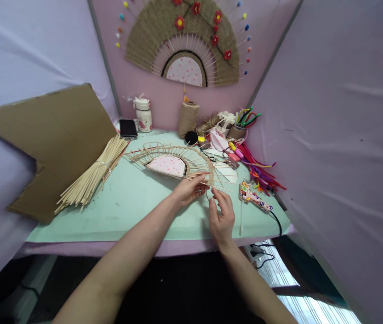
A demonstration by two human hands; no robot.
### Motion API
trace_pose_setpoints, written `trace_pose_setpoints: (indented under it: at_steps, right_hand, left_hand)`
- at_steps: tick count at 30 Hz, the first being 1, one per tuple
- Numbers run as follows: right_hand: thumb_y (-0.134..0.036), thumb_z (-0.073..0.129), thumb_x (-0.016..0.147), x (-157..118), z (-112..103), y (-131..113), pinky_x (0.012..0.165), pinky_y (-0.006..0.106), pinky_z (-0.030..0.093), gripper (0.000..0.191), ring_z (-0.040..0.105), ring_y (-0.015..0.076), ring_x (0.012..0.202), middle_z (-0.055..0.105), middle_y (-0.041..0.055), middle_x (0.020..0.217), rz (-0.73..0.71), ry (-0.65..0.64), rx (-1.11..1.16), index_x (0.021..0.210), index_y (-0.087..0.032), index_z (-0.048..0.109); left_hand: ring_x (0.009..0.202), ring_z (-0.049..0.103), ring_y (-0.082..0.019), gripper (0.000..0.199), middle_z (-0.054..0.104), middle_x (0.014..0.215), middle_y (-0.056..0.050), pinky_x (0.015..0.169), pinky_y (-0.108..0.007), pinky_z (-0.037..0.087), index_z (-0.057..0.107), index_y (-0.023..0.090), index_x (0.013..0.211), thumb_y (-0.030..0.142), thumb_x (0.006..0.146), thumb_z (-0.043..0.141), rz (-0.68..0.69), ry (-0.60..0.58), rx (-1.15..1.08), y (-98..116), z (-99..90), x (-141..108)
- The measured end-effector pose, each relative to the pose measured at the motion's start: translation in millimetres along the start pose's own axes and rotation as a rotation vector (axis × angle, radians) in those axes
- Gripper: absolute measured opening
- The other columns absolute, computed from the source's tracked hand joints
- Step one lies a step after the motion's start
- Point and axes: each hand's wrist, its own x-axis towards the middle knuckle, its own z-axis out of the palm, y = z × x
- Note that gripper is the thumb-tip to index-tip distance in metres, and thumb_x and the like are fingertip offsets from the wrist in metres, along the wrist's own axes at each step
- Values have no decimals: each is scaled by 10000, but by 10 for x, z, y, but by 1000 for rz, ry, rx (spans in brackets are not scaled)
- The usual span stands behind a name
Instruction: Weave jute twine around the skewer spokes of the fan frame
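A half-round fan frame (196, 155) of thin sticks, with twine woven across them, is tilted above the table. Its inner half-disc (167, 165) is covered in white cloth with pink spots. My left hand (191, 190) grips the frame's lower right end, the thumb on top of the sticks. Close beside it, my right hand (221, 213) has its thumb and forefinger pinched near the frame's edge. A thin strand of twine (207, 195) hangs between the two hands. Its end at my right fingertips is too small to make out clearly.
A stick bundle (93, 173) lies left before a cardboard sheet (59, 139). At the back stand a bottle (143, 118) and a twine spool (188, 119). Right are pipe cleaners (262, 173) and a corded glue gun (255, 196). A finished fan (137, 47) hangs on the wall.
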Motion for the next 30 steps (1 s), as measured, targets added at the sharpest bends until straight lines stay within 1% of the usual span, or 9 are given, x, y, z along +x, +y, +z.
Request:
trace_pose_setpoints:
  at_steps: [7,11,13,15,18,21,25,28,30]
  right_hand:
    - [-188,485,920,21,15,12,934,429,482,361,575,218,1077,625,112,1138,-65,-25,-49,1266,-218,585]
    - [-128,509,890,-3,-41,-66,911,414,490,405,580,216,1055,619,114,1125,-196,-46,-62,1281,-222,562]
    - [-103,523,869,-32,-83,-103,874,390,501,389,598,208,1011,633,100,1080,-275,-86,-27,1233,-227,584]
    - [-107,528,859,-48,-112,-96,823,369,510,292,613,197,944,648,79,996,-260,-105,22,1114,-219,616]
    - [-195,556,857,-3,-98,15,765,359,510,73,609,193,882,637,62,905,8,-60,56,924,-199,584]
    - [-341,658,786,110,-27,150,787,376,516,225,608,199,906,636,64,946,321,-115,139,921,-202,542]
    - [-419,712,726,243,42,193,635,289,528,361,632,143,740,666,42,964,646,-410,484,971,-205,556]
    - [-402,749,704,312,10,177,456,188,411,375,562,79,546,675,24,863,848,-426,635,959,-190,574]
    - [-370,792,662,360,-34,188,451,173,393,389,533,65,517,670,9,781,934,-412,740,935,-181,589]
  left_hand:
    - [636,624,-80,233,657,741,-8,579,-177,454,668,182,1058,213,828,652,-9,-18,-5,-4,-4,5]
    - [624,624,-80,221,648,715,-4,575,-175,459,664,177,1062,197,846,621,8,-20,-10,-1,-8,4]
    - [627,629,-87,225,648,705,-6,567,-175,455,659,175,1067,200,847,616,15,-9,1,7,-1,-1]
    - [628,634,-93,228,650,703,-6,559,-177,448,656,175,1066,209,843,621,12,5,11,17,10,-6]
    - [640,640,-100,247,656,715,-6,567,-185,442,657,179,1056,230,815,660,3,10,15,23,20,-9]
    - [659,634,-105,287,661,726,-11,579,-190,432,663,178,1051,254,777,702,20,-14,21,12,18,-5]
    - [669,611,-119,309,656,716,-14,641,-232,437,677,172,1024,295,744,724,81,-38,27,-8,7,1]
    - [690,598,-123,310,660,738,-15,619,-237,380,687,185,1029,319,750,707,96,-11,81,-16,-3,12]
    - [705,593,-121,305,664,755,-13,596,-234,328,691,200,1036,324,758,692,91,4,114,-20,-11,22]
